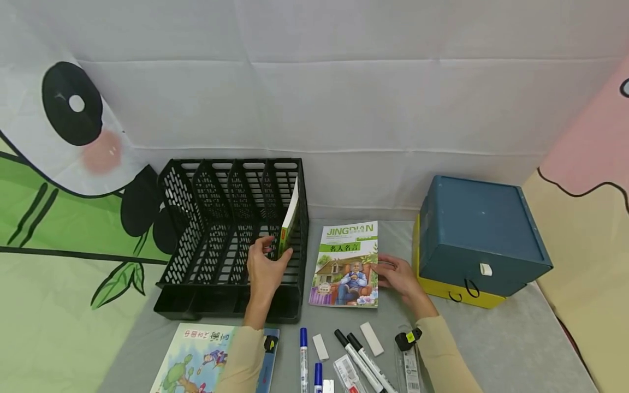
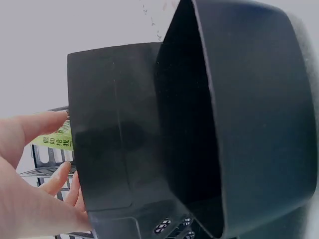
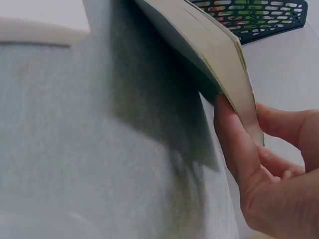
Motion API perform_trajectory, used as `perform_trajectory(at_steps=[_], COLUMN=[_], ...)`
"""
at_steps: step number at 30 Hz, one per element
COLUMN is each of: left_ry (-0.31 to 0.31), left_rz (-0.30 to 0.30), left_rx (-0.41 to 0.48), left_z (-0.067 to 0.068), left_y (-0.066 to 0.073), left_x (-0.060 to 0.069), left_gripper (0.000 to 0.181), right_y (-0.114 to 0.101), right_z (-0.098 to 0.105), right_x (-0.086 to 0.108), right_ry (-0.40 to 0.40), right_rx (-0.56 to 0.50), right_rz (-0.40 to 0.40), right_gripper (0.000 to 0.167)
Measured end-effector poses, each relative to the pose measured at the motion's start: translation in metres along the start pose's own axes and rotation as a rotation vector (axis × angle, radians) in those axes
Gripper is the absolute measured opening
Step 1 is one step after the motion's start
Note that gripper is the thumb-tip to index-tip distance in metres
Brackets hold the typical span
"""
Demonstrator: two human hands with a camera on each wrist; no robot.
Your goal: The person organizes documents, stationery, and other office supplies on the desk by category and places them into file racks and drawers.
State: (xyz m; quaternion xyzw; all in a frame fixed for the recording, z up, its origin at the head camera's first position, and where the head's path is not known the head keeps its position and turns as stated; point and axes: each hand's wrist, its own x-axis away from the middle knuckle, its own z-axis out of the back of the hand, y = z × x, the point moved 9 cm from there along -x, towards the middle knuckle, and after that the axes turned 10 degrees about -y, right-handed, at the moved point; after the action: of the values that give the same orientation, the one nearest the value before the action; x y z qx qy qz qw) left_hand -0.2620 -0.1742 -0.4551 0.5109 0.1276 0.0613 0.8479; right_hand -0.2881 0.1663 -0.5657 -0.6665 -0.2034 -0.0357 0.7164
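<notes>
A black file rack with upright dividers stands on the left, one slim book with a green-yellow spine upright in its rightmost slot. My left hand is at the front of that slot, thumb by the book's lower end and fingers apart from the thumb. In the left wrist view, the rack's front tray hides part of the book. My right hand pinches the right edge of a second book with a seated figure on its cover. The right wrist view shows this book tilted, its edge off the table.
A picture book lies before the rack. Several markers, white erasers and clear packages lie at the front. Blue and yellow drawer boxes are stacked on the right. A white cloth hangs behind.
</notes>
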Motion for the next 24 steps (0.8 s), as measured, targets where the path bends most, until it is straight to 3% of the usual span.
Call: perform_trajectory(at_steps=[8, 17, 24], left_ry=[0.024, 0.047, 0.043], left_rz=[-0.028, -0.148, -0.198], left_rx=[0.027, 0.056, 0.071], left_z=[0.004, 0.010, 0.011], left_y=[0.005, 0.018, 0.030], left_x=[0.009, 0.024, 0.038], left_gripper=[0.046, 0.040, 0.034], right_y=[-0.005, -0.018, -0.029], right_z=[0.003, 0.005, 0.008], right_x=[0.010, 0.030, 0.052], right_ry=[0.024, 0.067, 0.096], right_rx=[-0.069, -0.054, -0.033], right_rz=[0.039, 0.061, 0.094], right_gripper=[0.050, 0.050, 0.053])
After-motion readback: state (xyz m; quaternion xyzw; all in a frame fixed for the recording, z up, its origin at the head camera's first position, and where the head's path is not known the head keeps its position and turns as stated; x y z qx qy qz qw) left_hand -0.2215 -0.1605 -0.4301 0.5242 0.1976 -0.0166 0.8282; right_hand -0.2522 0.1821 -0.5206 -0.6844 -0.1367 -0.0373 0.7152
